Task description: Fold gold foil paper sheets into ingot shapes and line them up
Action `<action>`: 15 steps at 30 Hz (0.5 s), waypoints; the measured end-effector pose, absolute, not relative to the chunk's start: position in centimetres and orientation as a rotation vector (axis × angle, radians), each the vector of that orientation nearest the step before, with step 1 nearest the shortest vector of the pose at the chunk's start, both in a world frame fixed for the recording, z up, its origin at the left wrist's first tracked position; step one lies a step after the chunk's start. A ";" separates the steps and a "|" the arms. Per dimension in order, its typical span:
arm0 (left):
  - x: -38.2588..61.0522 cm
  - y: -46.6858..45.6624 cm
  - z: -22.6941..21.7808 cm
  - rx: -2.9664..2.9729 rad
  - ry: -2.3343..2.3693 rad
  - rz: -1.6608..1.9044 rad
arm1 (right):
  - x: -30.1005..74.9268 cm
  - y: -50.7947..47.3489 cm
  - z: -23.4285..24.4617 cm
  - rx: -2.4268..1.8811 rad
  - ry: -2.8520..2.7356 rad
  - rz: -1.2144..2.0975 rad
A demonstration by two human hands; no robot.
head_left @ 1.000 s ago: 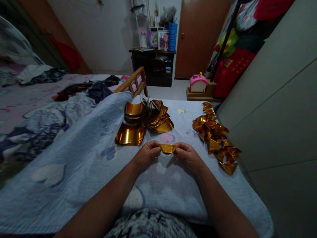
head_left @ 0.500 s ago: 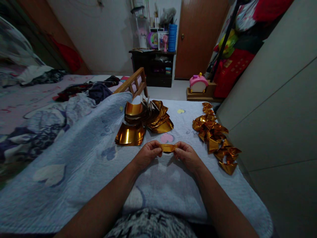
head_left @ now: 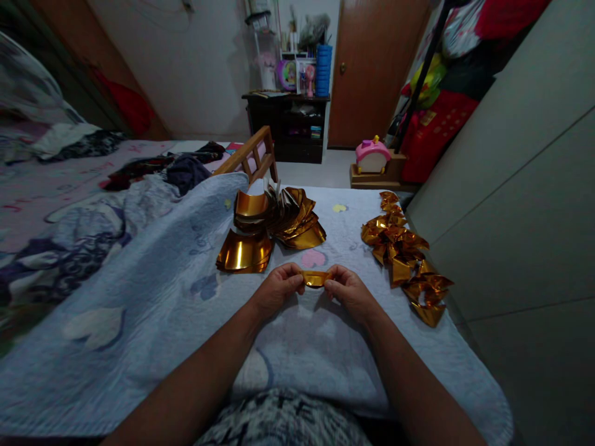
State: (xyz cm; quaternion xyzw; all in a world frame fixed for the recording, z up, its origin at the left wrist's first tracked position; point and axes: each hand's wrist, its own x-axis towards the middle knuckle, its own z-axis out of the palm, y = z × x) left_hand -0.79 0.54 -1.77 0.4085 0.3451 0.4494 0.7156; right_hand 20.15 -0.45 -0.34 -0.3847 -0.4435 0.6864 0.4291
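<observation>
Pinching left hand (head_left: pixel 283 282): thumb and fingers brought together on the left end of a gold foil piece (head_left: pixel 315 280).
Right hand (head_left: pixel 346 285): pinched the same way on the right end, level with the other, so the foil probably gets an even grip from both sides.
Gold foil piece: a short, narrow band between the two sets of fingertips, its middle uncovered; being held only by the ends seems to leave that middle free of pressure.
Blanket (head_left: pixel 316 365): pale blue with heart shapes, spread under the forearms, likely serving as a soft work surface.
Gold sheets (head_left: pixel 245 251): flat and curved, lying in overlapping piles far and left of the hands; the fanned edges would make single sheets easier to pick out.
Folded gold pieces (head_left: pixel 400 248): crumpled-looking, in a loose row along the right edge, well apart from the sheets, perhaps to avoid mixing or flattening.
Wooden rail (head_left: pixel 251 148): just beyond the sheets.
Clothes (head_left: pixel 186 173): heaped at far left.
Pink toy (head_left: pixel 373 156): on a low box (head_left: pixel 381 179), before the door (head_left: pixel 379 68).
</observation>
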 end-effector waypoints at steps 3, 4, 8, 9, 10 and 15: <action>-0.8 0.5 -1.7 0.931 0.757 0.980 | 20.2 -0.4 -0.3 -0.973 -1.120 1.711; -0.8 0.5 -1.6 0.946 0.763 0.971 | 20.3 -0.4 -0.3 -0.971 -1.119 1.714; -1.0 0.4 -1.6 0.972 0.791 0.949 | 20.4 -0.4 -0.5 -0.946 -1.115 1.736; -1.0 0.5 -1.6 0.964 0.789 0.952 | 20.4 -0.4 -0.5 -0.942 -1.113 1.741; -1.0 0.5 -1.7 0.955 0.783 0.958 | 20.4 -0.4 -0.5 -0.939 -1.110 1.747; -0.7 0.5 -1.6 0.910 0.763 0.998 | 20.3 -0.4 -0.3 -0.936 -1.100 1.765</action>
